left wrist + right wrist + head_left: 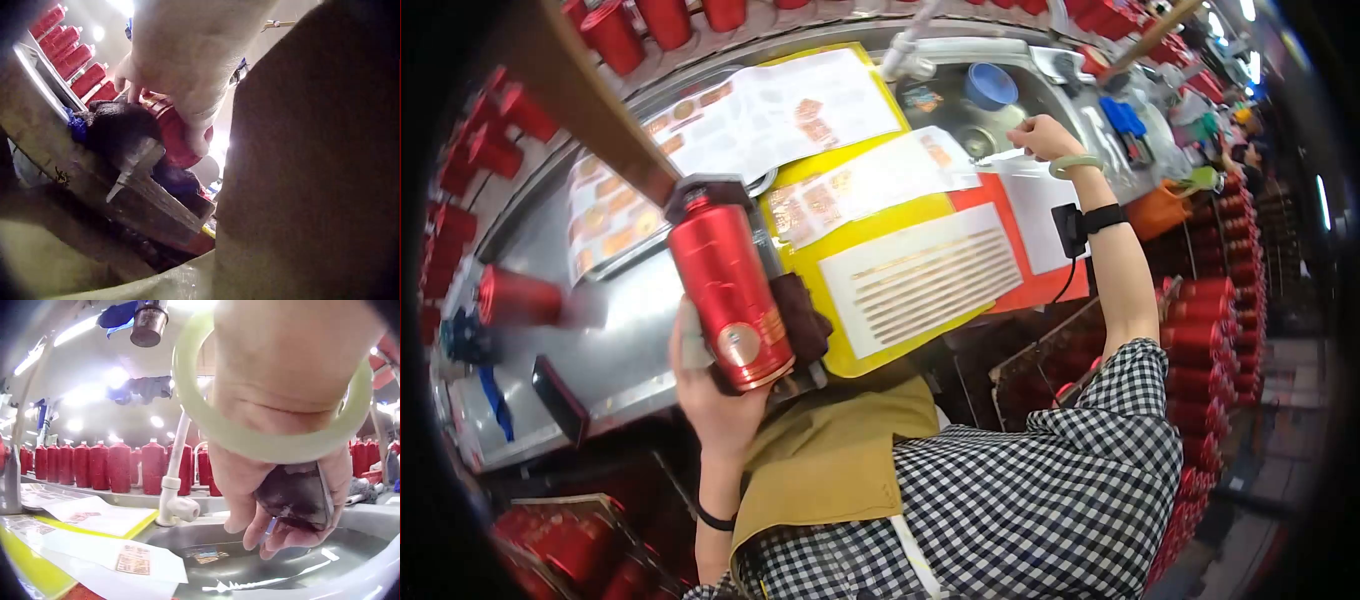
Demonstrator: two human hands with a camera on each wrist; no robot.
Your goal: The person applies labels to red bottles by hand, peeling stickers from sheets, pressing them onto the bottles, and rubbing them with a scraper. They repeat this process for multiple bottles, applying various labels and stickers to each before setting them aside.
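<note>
My left hand [718, 415] grips the base end of a red bottle [722, 270] with a round gold label. The bottle lies tilted on a dark cloth [805, 300], neck pointing away; in the left wrist view, fingers curl round the red bottle [172, 128] above a metal bracket [159, 187]. Over the sink's left part, my right hand [1045, 138] has curled fingers. The right wrist view shows a dark, flat piece [297, 497] held in that palm, its kind unclear, with a small shiny tip [269, 528] between the fingers.
Printed decal sheets [830, 195] lie on a yellow board [800, 260], beside a white sheet of gold strips [930, 275]. The water-filled sink [1040, 95] holds a blue bowl [991, 86]. Another red bottle [520, 297] lies left; several stand behind. A wooden post [600, 105] crosses the left side.
</note>
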